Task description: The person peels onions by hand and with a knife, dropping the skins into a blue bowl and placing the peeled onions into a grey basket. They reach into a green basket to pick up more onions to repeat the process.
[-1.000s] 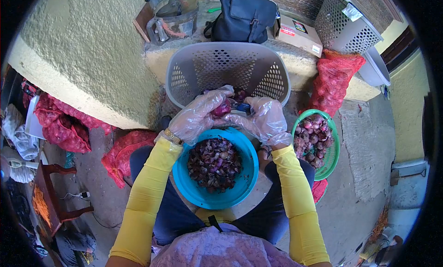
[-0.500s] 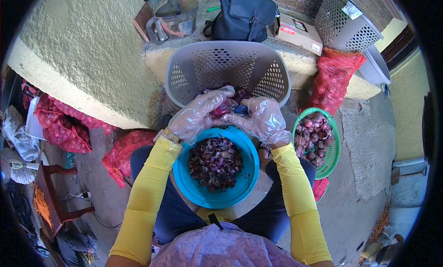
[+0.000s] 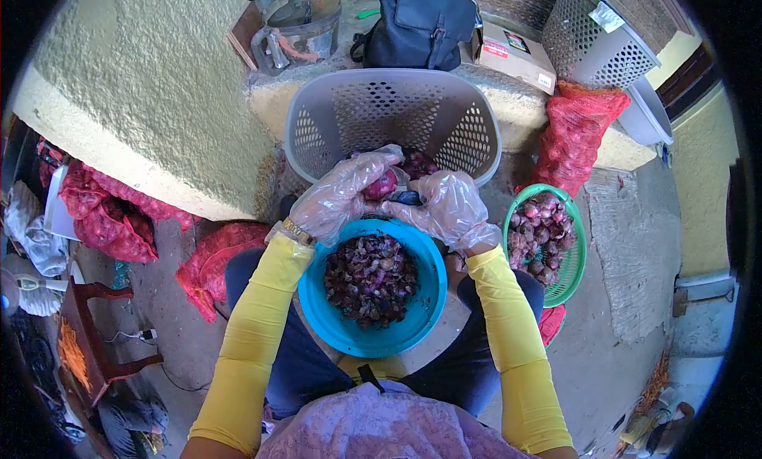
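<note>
My left hand (image 3: 329,197), in a clear plastic glove, is closed around a red onion (image 3: 381,186). Facing it, my right hand (image 3: 451,209), gloved the same way, grips a small dark-blue object (image 3: 409,198) close beside the onion; its exact kind is hidden by the fingers. Both hands are over the near rim of a grey perforated basket (image 3: 298,153), where more red onions (image 3: 419,163) lie. Just below the hands, between my knees, a turquoise basin (image 3: 317,324) holds a heap of dark onion skins and scraps (image 3: 370,280).
To the right, a green basket (image 3: 578,260) carries several onions, with a red mesh sack (image 3: 575,141) behind it. More mesh sacks (image 3: 218,260) lie at left. A black bag (image 3: 425,26), a carton (image 3: 516,55) and a clear bucket (image 3: 305,22) stand on the ledge.
Both hands have shifted slightly, and the onion in my left hand shows more of its smooth purple side. The dark-blue object has moved slightly left with my right hand.
</note>
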The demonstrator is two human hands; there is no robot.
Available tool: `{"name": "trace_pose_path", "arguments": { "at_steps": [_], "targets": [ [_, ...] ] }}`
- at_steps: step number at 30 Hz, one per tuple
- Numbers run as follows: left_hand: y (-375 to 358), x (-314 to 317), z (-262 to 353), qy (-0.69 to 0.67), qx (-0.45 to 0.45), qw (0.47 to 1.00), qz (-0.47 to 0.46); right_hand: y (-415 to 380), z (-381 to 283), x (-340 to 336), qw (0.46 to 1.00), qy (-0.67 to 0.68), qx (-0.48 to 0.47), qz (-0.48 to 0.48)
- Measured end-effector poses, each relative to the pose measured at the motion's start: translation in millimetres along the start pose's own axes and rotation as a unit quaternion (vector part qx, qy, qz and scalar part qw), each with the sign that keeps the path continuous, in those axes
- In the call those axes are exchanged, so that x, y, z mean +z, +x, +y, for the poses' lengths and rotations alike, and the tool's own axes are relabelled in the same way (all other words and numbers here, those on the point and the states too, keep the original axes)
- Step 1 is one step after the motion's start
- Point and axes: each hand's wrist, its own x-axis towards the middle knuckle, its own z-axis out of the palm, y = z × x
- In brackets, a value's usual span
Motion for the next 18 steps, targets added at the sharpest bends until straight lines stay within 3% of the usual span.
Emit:
{"name": "trace_pose_path", "arguments": {
  "at_steps": [10,18],
  "targets": [
    [-0.1,0.2,-1.6,0.040,-0.009,0.999,0.010,-2.6,11.6,1.7,0.995,0.040,-0.015,0.089],
    [-5.6,6.3,7.1,0.092,-0.045,0.995,0.015,-3.5,8.7,-0.1,0.998,0.034,-0.002,0.053]
  ]
}}
